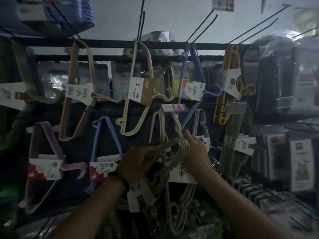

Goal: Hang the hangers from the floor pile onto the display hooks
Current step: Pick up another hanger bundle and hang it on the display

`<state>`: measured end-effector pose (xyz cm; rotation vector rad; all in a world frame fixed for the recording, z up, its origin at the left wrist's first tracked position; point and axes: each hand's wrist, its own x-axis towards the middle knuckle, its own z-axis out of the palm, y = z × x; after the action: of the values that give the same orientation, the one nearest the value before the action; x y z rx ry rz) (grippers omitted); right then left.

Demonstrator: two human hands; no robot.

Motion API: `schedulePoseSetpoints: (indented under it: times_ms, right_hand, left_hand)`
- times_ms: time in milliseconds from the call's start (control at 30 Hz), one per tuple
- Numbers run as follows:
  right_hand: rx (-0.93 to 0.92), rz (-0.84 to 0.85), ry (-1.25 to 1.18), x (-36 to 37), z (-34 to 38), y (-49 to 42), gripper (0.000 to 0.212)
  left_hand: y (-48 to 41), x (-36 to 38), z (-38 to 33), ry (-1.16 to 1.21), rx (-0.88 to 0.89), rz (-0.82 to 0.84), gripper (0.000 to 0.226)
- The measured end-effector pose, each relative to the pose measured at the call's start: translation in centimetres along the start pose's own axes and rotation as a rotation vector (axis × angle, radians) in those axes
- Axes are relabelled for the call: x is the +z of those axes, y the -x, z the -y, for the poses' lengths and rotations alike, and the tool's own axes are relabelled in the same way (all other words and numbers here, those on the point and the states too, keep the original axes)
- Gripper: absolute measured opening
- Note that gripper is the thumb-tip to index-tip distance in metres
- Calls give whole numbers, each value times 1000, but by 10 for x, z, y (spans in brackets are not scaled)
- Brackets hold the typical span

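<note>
gripping a pale hanger bundle (174,144) at 6 o'clock, left hand (138,163) and right hand (195,152) curl fingers round it.

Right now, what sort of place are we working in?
Probably a shop's housewares aisle: labelled hanger packs hang from wire hooks on a rail, one label bears a handwritten number, and plastic-wrapped goods fill the right side.

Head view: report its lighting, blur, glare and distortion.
Head view: dim and underexposed, so the left hand and right hand read dark against the pale hanger bundle they hold. Blur smears the edges of the head view. There is glare on the wrapped packs at right. Wide-angle distortion fans the display hooks outward.
</note>
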<state>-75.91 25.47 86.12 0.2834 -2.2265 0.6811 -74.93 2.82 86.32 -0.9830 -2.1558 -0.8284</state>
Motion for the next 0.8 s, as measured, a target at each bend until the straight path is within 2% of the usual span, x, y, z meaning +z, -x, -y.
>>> schedulePoseSetpoints:
  times_ms: [100,233,433,500,567,633,733,800]
  right_hand:
    - [-9,4,-41,8,-7,-12,22]
    - [-112,-51,16,26,-22,-25,29]
    - [-163,-14,69,46,-40,-31,33]
    - [-130,26,14,51,-45,-27,30]
    - [-52,97,-49,54,-50,-30,23]
    - [-38,148,-3,61,-53,-39,14]
    - [-29,140,-19,70,-51,-55,18]
    - [-28,167,-14,75,-48,-67,19]
  left_hand:
    - [-7,6,3,-20,-13,-19,30]
    - [-15,12,9,-83,-33,-38,22]
    - [-9,18,26,-104,20,-108,30]
    - [-5,22,30,-162,59,-139,34]
    - [-7,28,28,-181,75,-154,27]
    - [-12,30,24,-138,3,-139,14]
    - [-23,31,25,-55,-176,-127,30]
    - [-26,32,28,-60,-218,-115,33]
